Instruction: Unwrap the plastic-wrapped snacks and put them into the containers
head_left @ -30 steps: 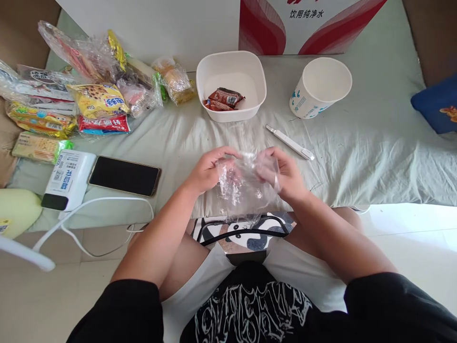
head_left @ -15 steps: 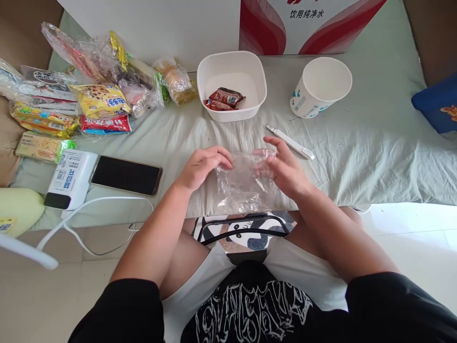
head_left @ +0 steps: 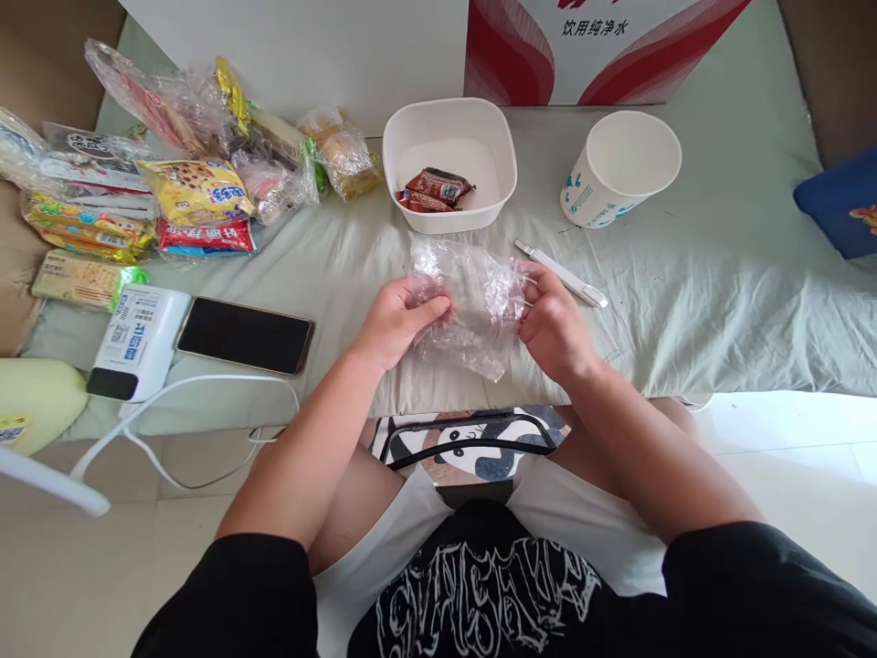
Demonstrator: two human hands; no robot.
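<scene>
My left hand (head_left: 397,320) and right hand (head_left: 554,324) each pinch the wrapper (head_left: 472,297) edges; best keep it taut, low over the bed (head_left: 685,292).

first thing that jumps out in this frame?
The crumpled clear plastic bag held between the left hand and right hand, at centre over the pale sheet. Just beyond it stands a white square bowl with brown wrapped snacks inside, and a white paper cup to its right. A heap of snack packets fills the far left, with a black phone nearer the person.
</scene>
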